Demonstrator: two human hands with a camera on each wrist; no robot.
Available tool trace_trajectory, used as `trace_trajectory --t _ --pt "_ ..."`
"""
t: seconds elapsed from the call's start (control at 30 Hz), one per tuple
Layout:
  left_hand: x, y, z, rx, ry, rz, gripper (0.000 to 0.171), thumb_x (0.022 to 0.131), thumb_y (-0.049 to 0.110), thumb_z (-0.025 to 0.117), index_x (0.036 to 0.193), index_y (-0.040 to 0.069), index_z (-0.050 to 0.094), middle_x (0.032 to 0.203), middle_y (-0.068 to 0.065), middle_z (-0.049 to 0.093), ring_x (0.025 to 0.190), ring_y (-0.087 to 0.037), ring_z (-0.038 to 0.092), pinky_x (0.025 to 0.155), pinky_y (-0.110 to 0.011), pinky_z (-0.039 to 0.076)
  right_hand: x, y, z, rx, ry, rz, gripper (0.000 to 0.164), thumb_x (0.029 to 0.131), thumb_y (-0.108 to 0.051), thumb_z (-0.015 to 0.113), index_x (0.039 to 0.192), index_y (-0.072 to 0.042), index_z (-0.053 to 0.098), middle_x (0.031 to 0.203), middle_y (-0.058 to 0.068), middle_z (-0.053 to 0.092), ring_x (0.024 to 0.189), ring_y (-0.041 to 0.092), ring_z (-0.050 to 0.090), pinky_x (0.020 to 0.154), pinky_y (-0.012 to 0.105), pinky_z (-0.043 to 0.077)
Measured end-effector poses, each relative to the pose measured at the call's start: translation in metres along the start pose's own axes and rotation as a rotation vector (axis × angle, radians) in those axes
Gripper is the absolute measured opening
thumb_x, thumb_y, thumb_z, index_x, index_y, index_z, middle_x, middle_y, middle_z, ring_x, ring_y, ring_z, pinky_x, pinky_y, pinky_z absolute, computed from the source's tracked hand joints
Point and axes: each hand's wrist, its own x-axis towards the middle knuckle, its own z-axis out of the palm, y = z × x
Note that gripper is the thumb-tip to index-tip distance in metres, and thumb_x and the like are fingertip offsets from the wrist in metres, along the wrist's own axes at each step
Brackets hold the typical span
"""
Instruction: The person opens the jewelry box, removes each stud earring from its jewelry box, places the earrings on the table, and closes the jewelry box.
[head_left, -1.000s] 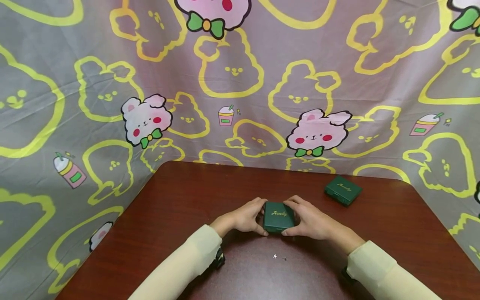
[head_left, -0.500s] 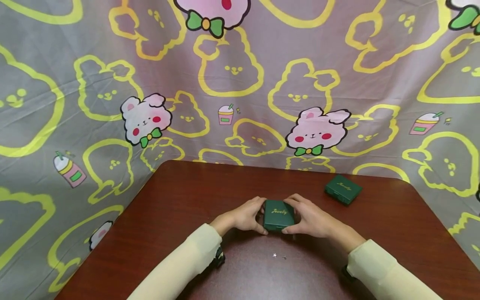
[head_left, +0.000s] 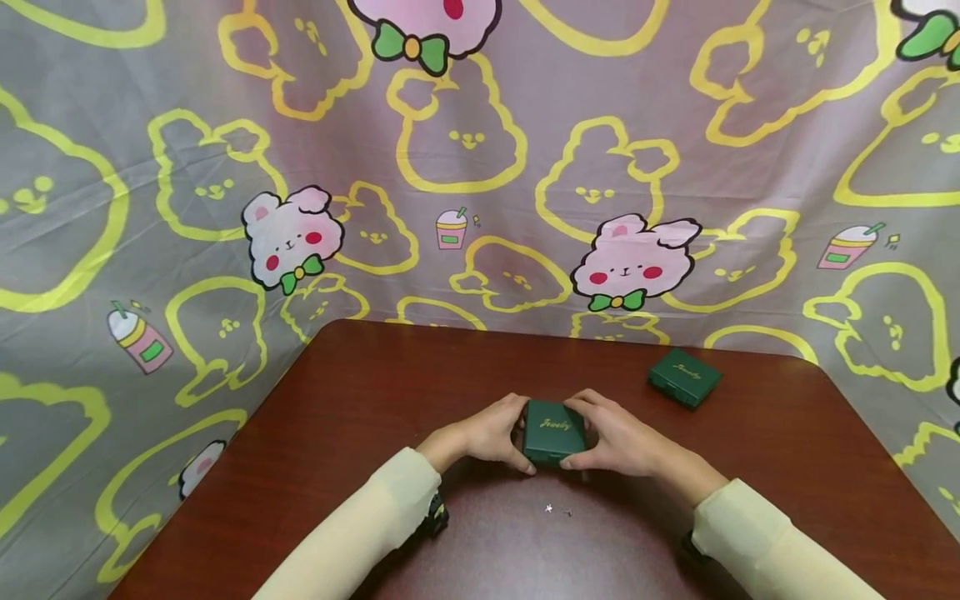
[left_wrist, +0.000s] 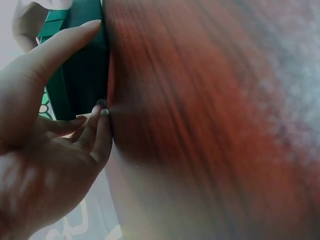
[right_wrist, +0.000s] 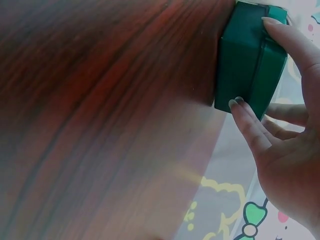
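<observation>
A small dark green jewelry box [head_left: 555,437] with gold "Jewelry" lettering on its lid sits closed on the table in the head view. My left hand [head_left: 491,432] grips its left side, the thumb at the front corner and the other fingers toward the back. On the opposite side my right hand [head_left: 618,435] holds the box the same way. In the left wrist view the thumb lies along the green box [left_wrist: 85,75], fingertips low near the tabletop. The right wrist view has the thumb on the front clasp edge of the box [right_wrist: 245,60].
Two tiny metallic pieces, a silvery star [head_left: 548,508] and a thin darker bit [head_left: 567,512], lie on the table in front of the box. A second green jewelry box [head_left: 684,379] lies at the back right of the brown table [head_left: 375,375]. A patterned curtain [head_left: 480,167] hangs behind.
The jewelry box and both hands have shifted very slightly to the left. Both hands keep their hold; the tiny pieces and the second box stay where they lie.
</observation>
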Motion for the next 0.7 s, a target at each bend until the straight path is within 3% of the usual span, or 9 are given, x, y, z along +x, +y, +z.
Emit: trace_trajectory --t 0.7 --pt "0.0005 -0.0033 0.0008 -0.035 -0.007 -0.010 0.085 0.065 0.033 0.099 0.130 0.008 0.050 0.113 0.001 0.046 0.105 -0.012 0.044 0.095 -0.024 0.042 -0.0001 -0.0010 -0.0026 0.009 0.018 -0.026 0.089 0.077 -0.053 0.086 0.140 -0.001 0.055 0.129 0.005 0.054 0.090 0.014 0.057 0.077 0.028 0.052"
